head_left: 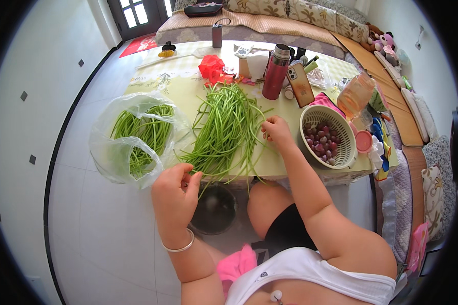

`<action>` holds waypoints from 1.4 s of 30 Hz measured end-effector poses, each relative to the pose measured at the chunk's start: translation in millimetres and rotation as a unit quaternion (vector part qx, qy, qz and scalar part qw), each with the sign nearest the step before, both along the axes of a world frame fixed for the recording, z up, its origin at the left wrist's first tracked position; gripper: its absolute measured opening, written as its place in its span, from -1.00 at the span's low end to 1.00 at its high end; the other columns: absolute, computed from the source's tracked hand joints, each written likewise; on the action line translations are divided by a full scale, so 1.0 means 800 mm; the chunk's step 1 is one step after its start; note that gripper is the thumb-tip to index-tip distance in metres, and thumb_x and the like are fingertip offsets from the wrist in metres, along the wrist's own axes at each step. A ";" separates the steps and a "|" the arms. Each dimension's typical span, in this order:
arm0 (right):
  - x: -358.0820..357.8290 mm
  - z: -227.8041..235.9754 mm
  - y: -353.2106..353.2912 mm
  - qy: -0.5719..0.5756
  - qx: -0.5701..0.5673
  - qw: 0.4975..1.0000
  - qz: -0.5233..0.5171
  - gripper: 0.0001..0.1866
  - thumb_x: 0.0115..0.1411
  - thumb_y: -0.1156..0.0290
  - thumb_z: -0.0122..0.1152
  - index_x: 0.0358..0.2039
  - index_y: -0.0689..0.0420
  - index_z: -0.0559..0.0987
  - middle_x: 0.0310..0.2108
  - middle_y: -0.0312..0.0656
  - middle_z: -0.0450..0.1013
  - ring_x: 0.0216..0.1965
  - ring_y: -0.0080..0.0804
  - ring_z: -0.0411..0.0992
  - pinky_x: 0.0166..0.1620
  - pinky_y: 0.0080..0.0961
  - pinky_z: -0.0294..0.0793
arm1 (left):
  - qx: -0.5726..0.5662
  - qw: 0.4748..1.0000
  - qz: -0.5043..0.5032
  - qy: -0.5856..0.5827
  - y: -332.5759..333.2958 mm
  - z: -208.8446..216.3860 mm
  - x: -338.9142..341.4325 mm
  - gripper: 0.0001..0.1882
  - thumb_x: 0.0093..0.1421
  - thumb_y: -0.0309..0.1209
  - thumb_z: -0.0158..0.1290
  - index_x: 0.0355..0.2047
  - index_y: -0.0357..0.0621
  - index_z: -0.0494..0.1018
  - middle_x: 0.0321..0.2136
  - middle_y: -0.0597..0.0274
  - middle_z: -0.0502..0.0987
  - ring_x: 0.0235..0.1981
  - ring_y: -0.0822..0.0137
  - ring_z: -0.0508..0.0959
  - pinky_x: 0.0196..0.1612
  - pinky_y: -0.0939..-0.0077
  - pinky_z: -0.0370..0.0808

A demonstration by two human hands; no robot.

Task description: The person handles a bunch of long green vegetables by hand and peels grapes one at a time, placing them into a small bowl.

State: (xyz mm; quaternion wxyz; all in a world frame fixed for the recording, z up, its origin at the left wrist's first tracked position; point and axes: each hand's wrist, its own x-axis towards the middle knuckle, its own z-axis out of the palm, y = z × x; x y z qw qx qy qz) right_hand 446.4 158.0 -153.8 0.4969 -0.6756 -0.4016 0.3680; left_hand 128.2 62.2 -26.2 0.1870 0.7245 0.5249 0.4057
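A heap of long, thin green stems (pixel 224 132) lies across the middle of the table, some ends hanging over the near edge. To its left, a clear plastic bag (pixel 103 147) stands open with more green stems (pixel 145 129) inside. My left hand (pixel 177 190) is at the table's near edge, between bag and heap, its fingers curled toward the thumb; what they pinch, if anything, is hidden. My right hand (pixel 276 129) is closed at the heap's right side, fingertips together, and I cannot make out what is in it.
Right of my right hand sits a pale colander (pixel 351 147) of grapes (pixel 321 142). Behind are a red flask (pixel 276 73), a phone (pixel 300 85), a plastic jar (pixel 355 94) and a red plastic bag (pixel 211 67). A dark bin (pixel 213 211) stands below the table edge.
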 end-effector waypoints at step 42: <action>-0.009 0.010 0.025 -0.416 -0.089 0.905 -0.013 -0.39 0.02 -0.09 0.31 -0.21 0.26 0.52 -0.25 0.09 0.54 -0.23 0.05 0.52 -0.18 -0.14 0.49 | -0.037 0.998 -0.021 0.052 0.001 -0.009 0.015 -0.71 -0.01 -0.37 0.27 -0.29 -0.25 0.54 -0.59 0.10 0.51 -0.53 0.07 0.50 -0.41 0.24 0.40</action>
